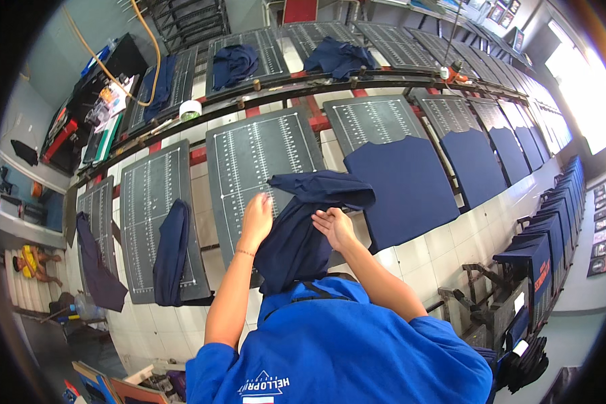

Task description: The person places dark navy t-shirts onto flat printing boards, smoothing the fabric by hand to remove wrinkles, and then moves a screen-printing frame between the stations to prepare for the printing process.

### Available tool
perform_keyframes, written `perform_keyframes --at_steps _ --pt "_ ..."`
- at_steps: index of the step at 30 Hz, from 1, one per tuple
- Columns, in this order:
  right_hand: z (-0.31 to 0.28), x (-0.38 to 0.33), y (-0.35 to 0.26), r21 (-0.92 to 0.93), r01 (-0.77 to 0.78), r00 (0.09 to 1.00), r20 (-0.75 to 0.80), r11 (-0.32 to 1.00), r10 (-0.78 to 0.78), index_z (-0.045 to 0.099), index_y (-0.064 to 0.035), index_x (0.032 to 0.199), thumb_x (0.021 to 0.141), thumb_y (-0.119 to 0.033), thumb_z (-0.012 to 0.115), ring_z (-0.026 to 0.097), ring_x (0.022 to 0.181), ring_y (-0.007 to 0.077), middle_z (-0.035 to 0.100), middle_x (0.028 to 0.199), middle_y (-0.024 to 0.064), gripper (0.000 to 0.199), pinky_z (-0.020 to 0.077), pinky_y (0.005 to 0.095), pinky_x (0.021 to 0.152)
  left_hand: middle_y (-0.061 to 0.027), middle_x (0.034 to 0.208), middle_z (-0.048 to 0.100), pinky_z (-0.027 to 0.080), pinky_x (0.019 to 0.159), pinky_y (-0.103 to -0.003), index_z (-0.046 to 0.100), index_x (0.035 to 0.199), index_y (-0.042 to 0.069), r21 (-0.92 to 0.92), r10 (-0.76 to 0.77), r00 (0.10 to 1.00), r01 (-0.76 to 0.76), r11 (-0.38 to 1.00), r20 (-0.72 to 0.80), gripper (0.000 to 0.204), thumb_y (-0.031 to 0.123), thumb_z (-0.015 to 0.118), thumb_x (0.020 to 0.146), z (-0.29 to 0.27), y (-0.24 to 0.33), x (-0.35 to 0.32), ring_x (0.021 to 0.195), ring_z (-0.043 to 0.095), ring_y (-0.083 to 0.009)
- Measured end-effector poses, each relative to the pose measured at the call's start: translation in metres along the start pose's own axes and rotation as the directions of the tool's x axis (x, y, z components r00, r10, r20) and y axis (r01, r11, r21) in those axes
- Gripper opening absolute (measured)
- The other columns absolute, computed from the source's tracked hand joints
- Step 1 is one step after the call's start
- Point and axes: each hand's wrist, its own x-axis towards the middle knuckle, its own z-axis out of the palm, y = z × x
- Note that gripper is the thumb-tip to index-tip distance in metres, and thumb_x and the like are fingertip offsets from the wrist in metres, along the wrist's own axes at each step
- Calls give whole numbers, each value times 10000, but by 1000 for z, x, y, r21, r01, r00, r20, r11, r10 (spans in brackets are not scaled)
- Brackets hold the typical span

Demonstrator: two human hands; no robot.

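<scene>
Far over at the left edge of the frame, a person in a yellow top [28, 261] can be seen. Next, in the lower left, a long dark cloth [99, 269] is laid over a thin grey board [95, 200]. Beside it, a folded blue cloth [171, 249] is set on a wider board [148, 209] marked with white lines. Above, in the upper left, a white roll [190, 110] is seen on a dark rail [232, 104], and a bunched cloth [236, 65] is piled on a board behind.

In the middle, the left hand [256, 219] is curled up beside a crumpled dark blue cloth [293, 236]; whether cloth is pinched in it cannot be told. The crumpled cloth is spread partly over the low end of a big grey board [259, 145], and its lower part is draped down to the blue shirt [343, 343] that is worn. Just right of that, the right hand [335, 227] is held over the cloth, with its fingers stretched out and not closed around anything.

Further right, a flat blue shirt [400, 192] is stretched over its board. At the right edge, dark blue cloths [539, 259] are lined up in a row.
</scene>
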Motion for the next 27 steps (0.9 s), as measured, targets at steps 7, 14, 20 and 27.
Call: perform_keyframes --at_steps 7,14,20,27 --pt "25 -23 29 -359 -312 921 112 880 372 573 22 1142 1009 -317 569 667 1094 320 662 1169 189 365 561 438 925 -155 1059 626 443 904 -489 617 1071 61 323 -108 980 50 945 165 193 132 675 901 11 -32 -103 1023 582 -374" --pt "100 -57 0 -294 -143 922 309 945 235 644 -26 1008 976 -208 582 651 873 180 661 888 65 196 538 371 816 -250 1357 533 385 1110 -462 357 1458 20 -390 -106 992 73 918 -65 748 211 771 866 8 40 -124 1283 502 -432" --pt "155 -117 -147 -162 375 894 325 913 -309 638 -64 947 870 -175 676 652 845 194 657 907 50 140 542 381 792 -302 1004 689 515 864 -489 675 1074 -58 -118 -222 975 222 968 11 294 46 582 816 -57 28 -104 980 649 -494" --pt "209 32 -341 -382 577 813 178 722 -555 631 -7 1159 989 -332 582 666 902 256 705 1067 140 370 494 425 866 -225 1044 661 476 948 -469 676 1120 -4 454 421 737 -173 874 -529 419 -83 501 747 -275 20 111 1042 630 -411"
